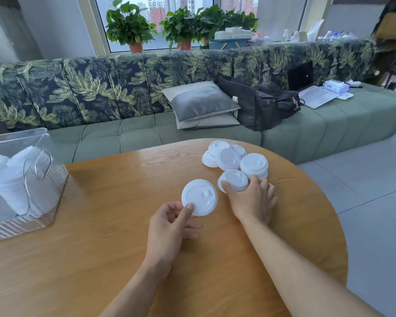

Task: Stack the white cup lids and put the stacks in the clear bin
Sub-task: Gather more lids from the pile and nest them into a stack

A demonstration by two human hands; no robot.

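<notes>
One white lid (199, 197) sits pinched at its 7 o'clock edge by the left hand (172, 223). At its 2 o'clock, the right hand (252, 199) grips another lid (234, 180) on the tabletop (114, 243). The clear bin (21, 179) holding stacks stands at 9 o'clock.

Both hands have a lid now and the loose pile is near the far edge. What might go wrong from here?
1. The left hand pinches its lid only at the rim with the fingertips, so it may slip or tilt.
2. The right hand grips a lid right beside the loose pile; lifting could knock neighbours toward the table edge.
3. The clear bin already looks crowded with stacks, so a new stack may topple.
</notes>
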